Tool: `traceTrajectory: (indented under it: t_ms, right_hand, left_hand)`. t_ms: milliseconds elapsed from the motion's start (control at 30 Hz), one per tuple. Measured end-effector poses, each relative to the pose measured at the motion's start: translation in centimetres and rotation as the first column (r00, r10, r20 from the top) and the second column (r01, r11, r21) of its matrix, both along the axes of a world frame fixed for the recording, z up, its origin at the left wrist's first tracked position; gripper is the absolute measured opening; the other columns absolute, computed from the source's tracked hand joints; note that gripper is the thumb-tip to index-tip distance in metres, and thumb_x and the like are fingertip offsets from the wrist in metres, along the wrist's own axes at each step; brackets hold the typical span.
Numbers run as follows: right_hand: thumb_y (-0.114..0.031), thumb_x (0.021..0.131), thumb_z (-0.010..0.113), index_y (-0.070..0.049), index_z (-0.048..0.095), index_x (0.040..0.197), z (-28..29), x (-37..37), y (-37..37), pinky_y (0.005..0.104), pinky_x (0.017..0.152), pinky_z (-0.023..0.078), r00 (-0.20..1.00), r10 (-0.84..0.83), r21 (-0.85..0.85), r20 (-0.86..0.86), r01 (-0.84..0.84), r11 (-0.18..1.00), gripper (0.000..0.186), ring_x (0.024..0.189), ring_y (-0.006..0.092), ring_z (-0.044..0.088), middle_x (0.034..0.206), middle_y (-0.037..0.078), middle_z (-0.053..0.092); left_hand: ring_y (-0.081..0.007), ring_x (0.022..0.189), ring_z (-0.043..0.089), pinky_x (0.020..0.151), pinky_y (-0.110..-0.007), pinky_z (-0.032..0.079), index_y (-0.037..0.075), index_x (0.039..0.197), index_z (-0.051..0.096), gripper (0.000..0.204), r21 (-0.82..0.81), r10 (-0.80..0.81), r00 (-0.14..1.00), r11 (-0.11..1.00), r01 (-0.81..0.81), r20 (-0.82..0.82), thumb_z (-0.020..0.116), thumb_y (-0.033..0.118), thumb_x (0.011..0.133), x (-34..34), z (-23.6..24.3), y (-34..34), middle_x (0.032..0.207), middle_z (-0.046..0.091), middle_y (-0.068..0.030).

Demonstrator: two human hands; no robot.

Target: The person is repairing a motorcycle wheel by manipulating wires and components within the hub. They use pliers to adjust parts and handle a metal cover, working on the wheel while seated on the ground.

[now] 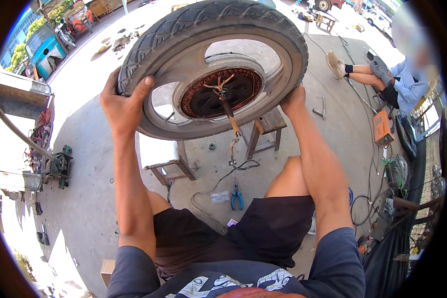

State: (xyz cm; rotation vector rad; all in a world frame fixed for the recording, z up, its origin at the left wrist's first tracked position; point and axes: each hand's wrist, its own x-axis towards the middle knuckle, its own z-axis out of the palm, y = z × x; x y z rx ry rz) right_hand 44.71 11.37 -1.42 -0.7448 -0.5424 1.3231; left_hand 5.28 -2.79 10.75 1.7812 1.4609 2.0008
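We hold the wheel (211,64) up over our knees, left hand (124,102) clamped on the tyre at nine o'clock, right hand (293,99) gripping at three; best keep it level so the dangling cable (232,129) hangs free of the stool (266,126)

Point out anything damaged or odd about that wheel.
The wheel, held up by the left hand and right hand, has its hub open, showing coppery windings. A cable dangles loose from its centre.
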Motion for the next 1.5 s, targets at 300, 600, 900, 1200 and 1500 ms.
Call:
traceTrajectory:
  t_ms: [300,600,900,1200,1500]
  right_hand:
    - [-0.061,0.108,0.019,-0.015,0.048,0.149,4.2,7.2,3.8,0.0461,0.118,0.036,0.988,-0.150,0.026,-0.026,0.151,0.988,0.068,0.139,0.0298,0.046,0.153,0.008,0.049]
    - [-0.072,0.103,0.022,-0.012,0.042,0.153,2.4,8.4,5.5,0.0504,0.120,0.033,0.981,-0.190,-0.111,0.040,0.193,0.975,0.080,0.142,0.0313,0.045,0.157,0.012,0.045]
    - [-0.067,0.103,0.038,-0.006,0.032,0.159,-1.2,9.2,6.2,0.0494,0.117,0.035,0.911,0.086,-0.225,0.403,0.007,0.974,0.083,0.146,0.0348,0.039,0.162,0.018,0.038]
    - [-0.024,0.096,0.057,0.008,0.062,0.132,5.4,10.3,-1.3,0.0402,0.097,0.047,0.691,-0.486,0.060,0.535,0.543,0.838,0.049,0.107,0.0302,0.065,0.116,0.023,0.071]
    - [-0.008,0.086,0.054,0.008,0.056,0.138,6.1,-1.4,-10.8,0.0486,0.093,0.053,0.508,-0.362,0.365,0.781,0.098,0.926,0.054,0.102,0.0433,0.070,0.105,0.033,0.070]
  left_hand:
    - [-0.0168,0.094,0.067,0.087,-0.030,0.053,-0.010,0.119,0.066,0.068,0.016,0.008,1.000,1.000,-0.008,0.003,0.089,0.042,0.081,8.5,1.4,-0.2,0.101,0.074,-0.0124]
    - [-0.0299,0.083,0.075,0.077,-0.039,0.059,-0.013,0.115,0.061,0.086,-0.040,0.089,0.974,0.994,-0.099,-0.208,0.086,0.060,0.076,13.4,4.4,0.3,0.088,0.075,-0.0208]
    - [-0.0398,0.077,0.073,0.071,-0.047,0.057,-0.010,0.113,0.058,0.079,-0.012,0.286,0.755,0.932,-0.362,-0.590,0.068,0.065,0.089,17.2,7.8,0.4,0.081,0.072,-0.0218]
    - [-0.0413,0.077,0.073,0.070,-0.047,0.057,-0.010,0.106,0.059,0.074,-0.022,0.280,0.656,0.911,-0.412,-0.701,0.061,0.062,0.093,20.3,9.9,3.0,0.080,0.072,-0.0234]
    - [-0.0416,0.094,0.073,0.082,-0.048,0.056,-0.017,0.130,0.053,0.094,-0.015,0.304,0.575,0.876,-0.482,-0.760,0.058,0.068,0.092,22.6,11.2,5.5,0.095,0.074,-0.0265]
